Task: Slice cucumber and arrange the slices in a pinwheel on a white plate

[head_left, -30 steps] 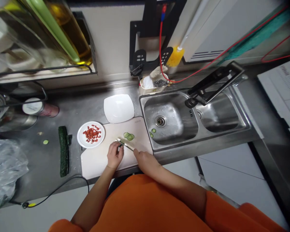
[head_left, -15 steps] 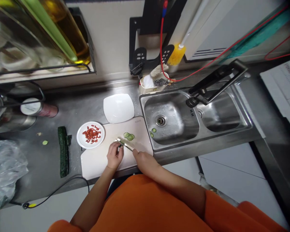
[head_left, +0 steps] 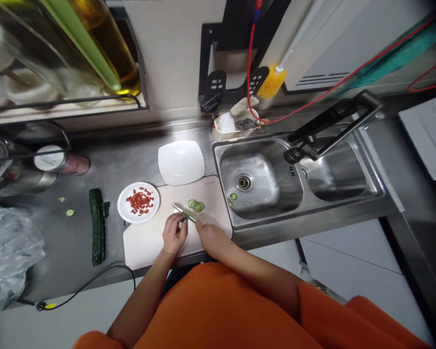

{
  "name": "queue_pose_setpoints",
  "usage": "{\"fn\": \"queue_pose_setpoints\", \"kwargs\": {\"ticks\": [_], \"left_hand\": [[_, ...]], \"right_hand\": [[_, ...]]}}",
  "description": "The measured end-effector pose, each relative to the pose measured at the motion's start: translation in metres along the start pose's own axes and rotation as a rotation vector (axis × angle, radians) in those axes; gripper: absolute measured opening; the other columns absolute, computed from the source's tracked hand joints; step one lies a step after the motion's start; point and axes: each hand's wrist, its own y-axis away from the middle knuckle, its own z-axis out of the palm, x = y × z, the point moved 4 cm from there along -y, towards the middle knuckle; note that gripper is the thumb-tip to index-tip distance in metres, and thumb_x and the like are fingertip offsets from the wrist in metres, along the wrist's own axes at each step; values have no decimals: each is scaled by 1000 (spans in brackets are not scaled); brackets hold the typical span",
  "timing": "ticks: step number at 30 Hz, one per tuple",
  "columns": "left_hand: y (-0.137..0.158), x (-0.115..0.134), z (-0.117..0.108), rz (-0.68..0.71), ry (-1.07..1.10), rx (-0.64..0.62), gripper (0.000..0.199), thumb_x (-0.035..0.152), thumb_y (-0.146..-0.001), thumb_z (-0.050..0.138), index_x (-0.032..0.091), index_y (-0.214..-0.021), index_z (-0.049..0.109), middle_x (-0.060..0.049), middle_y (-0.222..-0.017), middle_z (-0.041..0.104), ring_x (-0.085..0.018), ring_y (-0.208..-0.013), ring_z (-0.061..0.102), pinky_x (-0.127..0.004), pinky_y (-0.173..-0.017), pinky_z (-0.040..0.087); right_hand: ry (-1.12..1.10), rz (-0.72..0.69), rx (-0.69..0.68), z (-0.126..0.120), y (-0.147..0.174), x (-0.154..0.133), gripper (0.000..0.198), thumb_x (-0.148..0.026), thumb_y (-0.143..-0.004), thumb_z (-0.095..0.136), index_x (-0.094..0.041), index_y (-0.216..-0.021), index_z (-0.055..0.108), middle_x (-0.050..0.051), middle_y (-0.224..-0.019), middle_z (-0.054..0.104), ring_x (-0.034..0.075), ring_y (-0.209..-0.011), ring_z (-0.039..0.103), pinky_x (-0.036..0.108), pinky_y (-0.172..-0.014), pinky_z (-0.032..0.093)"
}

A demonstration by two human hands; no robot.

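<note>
On a pale cutting board (head_left: 148, 247), my left hand (head_left: 174, 234) is closed round a short piece of cucumber (head_left: 183, 219), mostly hidden by the fingers. My right hand (head_left: 212, 237) grips a knife (head_left: 183, 212), its blade slanting up to the left across the cucumber's end. Several thin cucumber slices (head_left: 196, 205) lie together on the board just beyond the blade. A white plate of red dried berries (head_left: 140, 201) overlaps the board's left corner. Behind the board sits a white square dish (head_left: 181, 162) with nothing in it.
A long cucumber (head_left: 97, 228) lies on the steel counter at left, near a crumpled plastic bag (head_left: 12, 259) and a black cord (head_left: 89, 280). To the right is a double sink (head_left: 223, 169) with a few cucumber slices (head_left: 233, 197) in it and a black faucet (head_left: 327, 127) above.
The knife and my right hand have shifted slightly left relative to the board, and the blade's angle has changed. The whole view has slid a little; both hands keep their holds.
</note>
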Motion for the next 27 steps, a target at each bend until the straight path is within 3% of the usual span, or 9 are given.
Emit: {"fn": "queue_pose_setpoints", "kwargs": {"ticks": [13, 21, 27], "left_hand": [[1, -2, 1, -5, 29, -9, 17, 23, -84, 51, 18, -98, 59, -9, -94, 64, -19, -94, 59, -37, -85, 50], [2, -2, 0, 3, 24, 15, 19, 23, -84, 53, 17, -101, 59, -11, -99, 62, -19, -98, 57, -37, -87, 48], [3, -2, 1, 5, 21, 3, 18, 20, -84, 52, 16, -100, 58, -10, -97, 62, -19, -97, 57, -37, -87, 48]], "right_hand": [[-110, 2, 22, 12, -26, 0, 35, -5, -87, 27, -12, -114, 48, 12, -90, 67, 22, -85, 64, 29, -70, 47], [-65, 94, 19, 2, -10, 18, 41, -3, -84, 29, -13, -119, 47, 12, -89, 67, 21, -86, 64, 28, -71, 46], [-10, 56, -30, -1, 13, 13, 39, -4, -85, 31, -13, -120, 45, 14, -89, 66, 23, -85, 65, 29, -70, 48]]}}
